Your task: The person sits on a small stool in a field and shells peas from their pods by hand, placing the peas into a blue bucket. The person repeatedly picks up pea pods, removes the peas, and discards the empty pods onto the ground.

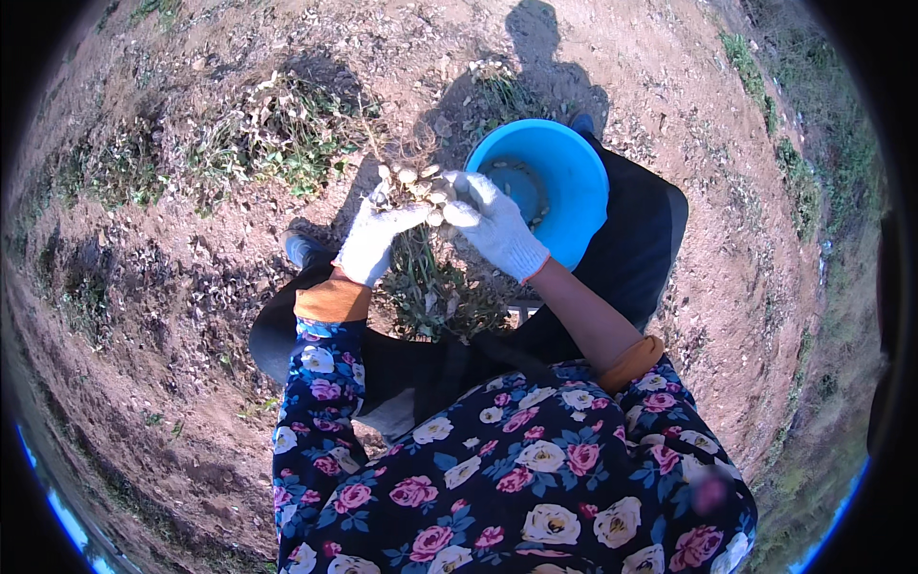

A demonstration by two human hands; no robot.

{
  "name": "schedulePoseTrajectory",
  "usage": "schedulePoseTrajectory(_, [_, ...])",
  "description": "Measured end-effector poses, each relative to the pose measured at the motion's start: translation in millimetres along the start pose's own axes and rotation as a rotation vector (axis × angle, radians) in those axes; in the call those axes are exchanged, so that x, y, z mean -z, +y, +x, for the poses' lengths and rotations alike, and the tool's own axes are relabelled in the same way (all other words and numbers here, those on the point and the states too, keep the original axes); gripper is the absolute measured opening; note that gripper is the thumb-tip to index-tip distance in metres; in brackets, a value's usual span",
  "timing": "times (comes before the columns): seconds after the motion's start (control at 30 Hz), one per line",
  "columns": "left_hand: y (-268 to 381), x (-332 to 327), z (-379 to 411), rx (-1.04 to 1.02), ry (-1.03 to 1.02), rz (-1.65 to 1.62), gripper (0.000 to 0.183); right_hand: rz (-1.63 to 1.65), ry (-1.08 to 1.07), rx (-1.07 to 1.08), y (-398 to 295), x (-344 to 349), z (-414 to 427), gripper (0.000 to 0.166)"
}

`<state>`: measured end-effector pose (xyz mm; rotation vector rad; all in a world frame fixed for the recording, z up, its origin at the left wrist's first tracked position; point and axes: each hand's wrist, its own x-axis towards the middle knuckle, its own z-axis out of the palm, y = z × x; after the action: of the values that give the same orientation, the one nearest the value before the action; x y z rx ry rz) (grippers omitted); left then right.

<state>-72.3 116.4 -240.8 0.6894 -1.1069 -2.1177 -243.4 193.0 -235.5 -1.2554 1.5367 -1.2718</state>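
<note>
My left hand (373, 237), in a white knitted work glove, holds a peanut plant by its pod cluster (416, 185). Thin roots stick up above the pods, and the leafy stems (423, 280) hang down between my knees. My right hand (495, 222), gloved alike, has its fingers and thumb on pods at the right side of the cluster. Just right of that hand, a blue plastic bucket (584, 194) stands tilted against my leg. Several loose pods lie on its bottom.
A heap of pulled peanut plants (280, 136) lies on the dry soil at the upper left. A smaller bunch (505, 90) lies beyond the bucket, in my shadow. Green growth (832, 129) runs along the right side.
</note>
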Motion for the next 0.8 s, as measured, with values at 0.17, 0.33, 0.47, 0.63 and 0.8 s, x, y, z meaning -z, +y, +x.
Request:
schedulePoseTrajectory(0.17, [-14.1,10.3,-0.5,0.018,0.031,-0.049,0.04,-0.31,-0.015,0.389,-10.4,-2.0,10.5,0.021])
schedulePoseTrajectory(0.33, [-15.2,5.3,4.7,0.043,0.01,-0.126,0.04,-0.394,0.046,0.302,5.8,-9.9,17.1,0.022])
schedulePoseTrajectory(0.47, [-20.8,6.8,6.1,0.079,0.016,-0.026,0.042,0.622,0.02,-0.728,-14.3,-7.9,26.6,0.022])
schedulePoseTrajectory(0.63, [-16.6,-4.1,10.1,0.104,-0.075,0.268,0.033,-0.499,0.223,0.184,15.7,1.3,25.0,0.019])
schedulePoseTrajectory(0.8, [-43.3,25.1,11.7,0.17,-0.072,-0.274,0.036,-0.861,0.255,-0.186,54.1,47.0,33.9,0.029])
